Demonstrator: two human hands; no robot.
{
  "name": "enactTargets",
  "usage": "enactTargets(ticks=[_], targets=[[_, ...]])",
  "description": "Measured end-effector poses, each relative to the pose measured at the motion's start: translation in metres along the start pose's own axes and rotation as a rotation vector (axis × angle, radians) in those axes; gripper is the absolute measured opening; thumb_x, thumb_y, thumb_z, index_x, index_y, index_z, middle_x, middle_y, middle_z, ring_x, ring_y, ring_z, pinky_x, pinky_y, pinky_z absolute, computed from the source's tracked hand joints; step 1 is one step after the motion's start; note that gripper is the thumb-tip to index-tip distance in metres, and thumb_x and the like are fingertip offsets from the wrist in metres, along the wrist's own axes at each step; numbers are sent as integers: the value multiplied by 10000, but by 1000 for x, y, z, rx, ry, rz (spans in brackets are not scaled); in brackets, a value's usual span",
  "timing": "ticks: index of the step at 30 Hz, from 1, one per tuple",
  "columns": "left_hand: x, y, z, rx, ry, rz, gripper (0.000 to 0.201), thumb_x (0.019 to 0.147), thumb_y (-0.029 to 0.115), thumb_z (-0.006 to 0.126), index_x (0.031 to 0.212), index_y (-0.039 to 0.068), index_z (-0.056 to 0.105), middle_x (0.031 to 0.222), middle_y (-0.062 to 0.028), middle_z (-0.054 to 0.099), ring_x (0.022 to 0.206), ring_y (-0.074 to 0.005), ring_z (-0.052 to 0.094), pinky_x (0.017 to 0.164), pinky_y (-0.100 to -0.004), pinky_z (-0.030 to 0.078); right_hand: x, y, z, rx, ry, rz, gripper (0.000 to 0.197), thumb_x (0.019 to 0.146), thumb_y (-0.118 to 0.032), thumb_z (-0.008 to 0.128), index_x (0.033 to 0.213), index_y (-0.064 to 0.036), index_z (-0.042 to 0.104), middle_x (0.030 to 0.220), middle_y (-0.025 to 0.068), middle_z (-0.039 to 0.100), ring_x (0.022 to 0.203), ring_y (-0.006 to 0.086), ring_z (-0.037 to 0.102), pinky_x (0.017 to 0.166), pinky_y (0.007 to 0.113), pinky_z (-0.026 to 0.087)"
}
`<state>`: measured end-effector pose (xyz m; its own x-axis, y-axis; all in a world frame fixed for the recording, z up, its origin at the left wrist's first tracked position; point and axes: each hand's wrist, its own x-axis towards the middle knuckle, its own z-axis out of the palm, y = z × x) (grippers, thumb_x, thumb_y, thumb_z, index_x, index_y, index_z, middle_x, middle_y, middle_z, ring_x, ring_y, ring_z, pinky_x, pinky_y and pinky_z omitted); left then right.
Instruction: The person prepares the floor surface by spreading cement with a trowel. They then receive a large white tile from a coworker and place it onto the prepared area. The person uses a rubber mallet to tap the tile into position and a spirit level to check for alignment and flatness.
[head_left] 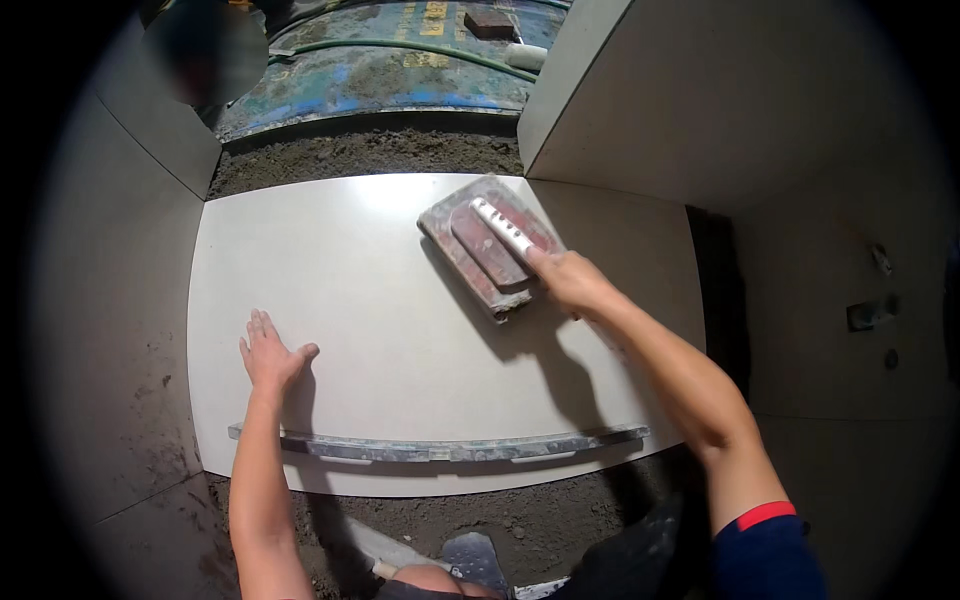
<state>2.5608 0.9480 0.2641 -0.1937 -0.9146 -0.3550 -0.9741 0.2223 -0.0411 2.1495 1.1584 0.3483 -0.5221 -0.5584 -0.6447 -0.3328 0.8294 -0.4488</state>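
A large pale tile lies flat before me. My left hand rests on its left part, palm down with fingers spread. My right hand grips the white handle of a worn, rectangular reddish-grey tamping block over the right half of the tile. The block is tilted and casts a shadow; whether it touches the tile I cannot tell. Across the tile's near edge lies a long grey spirit level, passing beneath my left forearm.
Tiled walls stand on the left and right. Rough mortar shows beyond the tile and along its near edge. Farther off, a green hose crosses a stained blue sheet. Pipe fittings stick out of the right wall. A trowel-like blade lies near my knees.
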Motion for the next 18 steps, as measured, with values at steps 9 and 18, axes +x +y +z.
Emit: enactTargets(ticks=[9,18], targets=[[2,17,0,27,1,25,1155,700,542,754,1545,-28,211,1623,-178,218,1507,-284,202,1226,-466,153,-13,153,3,107,361,30,700,1006,-579,395,866,65,631,653,188,632,626,334,656,613,430,518],[4,14,-3,67,-18,-5,1152,712,547,755,1548,-22,203,1635,-160,191,1506,-282,207,1229,-456,141,-22,210,-38,175,778,-32,680,990,-645,397,775,-23,567,546,73,494,408,208,488,446,389,431]])
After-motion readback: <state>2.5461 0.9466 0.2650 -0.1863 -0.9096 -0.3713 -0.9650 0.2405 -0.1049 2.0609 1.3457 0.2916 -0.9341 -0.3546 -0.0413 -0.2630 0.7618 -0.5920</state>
